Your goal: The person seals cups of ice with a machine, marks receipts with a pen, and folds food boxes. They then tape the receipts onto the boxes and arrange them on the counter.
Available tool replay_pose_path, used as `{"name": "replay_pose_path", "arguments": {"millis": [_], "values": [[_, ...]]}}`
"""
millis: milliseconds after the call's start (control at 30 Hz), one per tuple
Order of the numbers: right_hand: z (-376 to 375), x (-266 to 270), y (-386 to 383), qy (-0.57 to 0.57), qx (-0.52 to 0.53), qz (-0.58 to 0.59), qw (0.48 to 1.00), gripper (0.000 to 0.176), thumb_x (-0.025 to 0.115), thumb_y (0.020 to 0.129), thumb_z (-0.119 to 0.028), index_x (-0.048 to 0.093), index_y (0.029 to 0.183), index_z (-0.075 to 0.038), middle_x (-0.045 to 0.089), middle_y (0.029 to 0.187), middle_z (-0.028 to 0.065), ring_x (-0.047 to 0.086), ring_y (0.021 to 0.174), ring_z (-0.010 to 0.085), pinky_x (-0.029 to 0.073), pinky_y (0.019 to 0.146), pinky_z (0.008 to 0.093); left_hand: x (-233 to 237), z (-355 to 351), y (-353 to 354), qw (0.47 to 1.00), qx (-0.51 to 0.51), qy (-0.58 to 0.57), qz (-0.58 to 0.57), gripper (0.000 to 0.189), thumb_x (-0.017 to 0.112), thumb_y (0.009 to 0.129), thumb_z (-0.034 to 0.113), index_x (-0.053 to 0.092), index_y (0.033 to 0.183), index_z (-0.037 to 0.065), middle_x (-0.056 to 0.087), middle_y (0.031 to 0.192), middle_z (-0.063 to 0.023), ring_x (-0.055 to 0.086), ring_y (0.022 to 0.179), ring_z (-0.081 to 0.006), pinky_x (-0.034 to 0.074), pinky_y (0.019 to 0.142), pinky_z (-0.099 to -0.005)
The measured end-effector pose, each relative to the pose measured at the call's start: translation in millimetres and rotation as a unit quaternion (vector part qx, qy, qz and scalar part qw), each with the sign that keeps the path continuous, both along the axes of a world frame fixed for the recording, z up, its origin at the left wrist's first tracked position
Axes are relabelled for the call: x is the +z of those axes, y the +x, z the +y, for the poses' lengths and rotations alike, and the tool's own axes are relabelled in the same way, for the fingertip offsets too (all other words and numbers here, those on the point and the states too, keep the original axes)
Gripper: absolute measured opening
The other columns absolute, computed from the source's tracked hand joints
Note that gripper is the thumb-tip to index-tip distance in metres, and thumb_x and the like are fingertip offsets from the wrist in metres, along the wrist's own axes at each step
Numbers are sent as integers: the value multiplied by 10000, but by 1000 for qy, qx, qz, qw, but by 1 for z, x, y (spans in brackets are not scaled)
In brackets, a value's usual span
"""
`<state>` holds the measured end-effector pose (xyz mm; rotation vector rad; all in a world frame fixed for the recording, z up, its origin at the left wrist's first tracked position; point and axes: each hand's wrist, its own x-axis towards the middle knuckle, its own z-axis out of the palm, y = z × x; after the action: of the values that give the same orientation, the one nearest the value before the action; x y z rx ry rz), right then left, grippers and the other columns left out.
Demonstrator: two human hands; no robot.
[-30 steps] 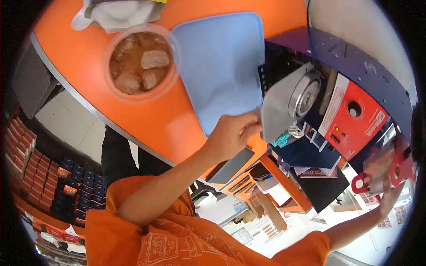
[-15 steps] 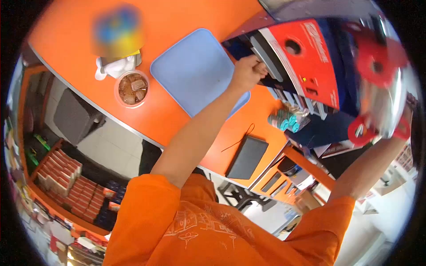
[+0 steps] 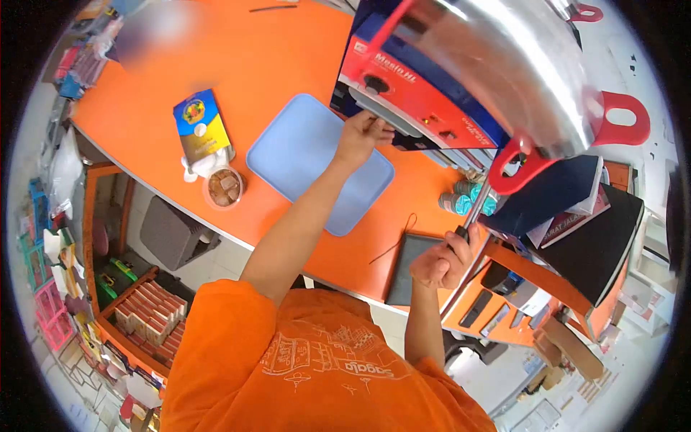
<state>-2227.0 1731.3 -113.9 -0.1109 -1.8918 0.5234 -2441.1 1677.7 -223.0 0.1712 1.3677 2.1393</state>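
My left hand (image 3: 362, 137) has its fingers closed at the edge of a grey bar-shaped handle (image 3: 392, 117) on the front of a machine with a red lettered panel (image 3: 403, 75). My right hand (image 3: 443, 263) is wrapped round the black grip of a metal lever (image 3: 476, 210). The lever's upper end is hidden by a red ear-shaped piece (image 3: 512, 167). Above it curves a shiny metal body (image 3: 533, 65), with another red ear-shaped piece (image 3: 625, 119) at its side. A blue tray (image 3: 306, 158) lies below my left hand.
An iced drink in a clear cup (image 3: 224, 189) stands near the table edge, beside a blue and yellow packet (image 3: 201, 126). Teal-topped round items (image 3: 457, 203) sit right of the tray. A black flat case (image 3: 410, 266) lies near my right hand. Books (image 3: 568, 219) are stacked at right.
My right hand has swung down and inward from the far right, bringing the lever's grip close to my body. My left hand stays at the grey handle. The view has shifted.
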Motion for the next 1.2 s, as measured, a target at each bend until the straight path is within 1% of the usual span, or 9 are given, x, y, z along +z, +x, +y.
{"name": "replay_pose_path", "arguments": {"millis": [200, 333, 433, 533, 733, 800, 867, 1033, 1200], "values": [[3, -4, -4, -24, 43, 26, 998, 369, 402, 996, -258, 502, 739, -14, 609, 903, 181, 575, 1029, 356, 372, 1043, 556, -13, -12, 3, 999, -21, -29, -8, 259, 538, 985, 174, 512, 1192, 22, 632, 1113, -154, 671, 916, -235, 580, 818, -367], [2, -11, 1, -48, 26, 22, 998, 356, 400, 987, -241, 520, 762, 8, 606, 967, 188, 529, 1119, 408, 393, 1021, 593, -49, 19, -7, 973, 25, 222, -54, 354, 555, 960, 109, 464, 1297, 53, 590, 1226, -144, 614, 1088, -268, 512, 955, -437], [6, -6, -4, -50, 89, 47, 994, 331, 394, 965, -190, 525, 759, 34, 601, 1003, 210, 475, 1184, 451, 477, 939, 592, -38, 39, -9, 971, 109, 147, -155, 407, 596, 916, 72, 486, 1307, 89, 616, 1169, -113, 618, 1075, -267, 511, 939, -456], [18, -11, 5, 5, 71, 18, 997, 339, 398, 984, -200, 565, 831, 52, 592, 1071, 222, 471, 1185, 455, 486, 939, 580, -47, 62, -21, 911, 68, 324, -247, 230, 615, 924, 171, 603, 1142, 99, 645, 1118, -74, 641, 997, -221, 537, 868, -383], [21, 1, 7, 29, 104, -32, 994, 315, 379, 985, -146, 551, 850, 81, 572, 1103, 224, 444, 1216, 453, 489, 943, 578, -51, 72, -30, 884, 14, 380, -271, 205, 661, 891, 186, 658, 1073, 92, 682, 982, -67, 649, 941, -211, 538, 820, -364], [21, 2, 8, 24, 95, -27, 995, 310, 380, 980, -143, 543, 834, 76, 573, 1092, 225, 477, 1185, 448, 472, 967, 578, -23, 65, -29, 996, 13, 66, -65, 283, 686, 862, 220, 652, 1101, 73, 682, 986, -60, 634, 932, -185, 529, 812, -358], [24, 5, 12, 73, 59, -61, 994, 315, 377, 980, -140, 529, 802, 72, 572, 1078, 226, 484, 1179, 445, 477, 969, 568, -81, 97, -29, 990, 35, 45, 132, 358, 706, 828, 257, 641, 1117, 57, 678, 966, -84, 626, 912, -170, 522, 793, -332], [11, 4, 10, -16, 52, -32, 998, 363, 408, 986, -221, 507, 749, 35, 568, 1059, 190, 462, 1211, 414, 521, 910, 564, -59, 102, -31, 999, 25, 45, 10, 354, 703, 830, 250, 640, 1118, 55, 677, 970, -86, 626, 916, -171, 522, 798, -333], [-7, 25, 3, -104, -26, -68, 992, 415, 400, 984, -216, 463, 658, 32, 586, 994, 137, 493, 1175, 399, 428, 968, 544, -65, 106, -26, 998, 1, 51, -48, 350, 700, 832, 243, 638, 1119, 53, 676, 974, -88, 626, 920, -173, 522, 802, -333]]}}
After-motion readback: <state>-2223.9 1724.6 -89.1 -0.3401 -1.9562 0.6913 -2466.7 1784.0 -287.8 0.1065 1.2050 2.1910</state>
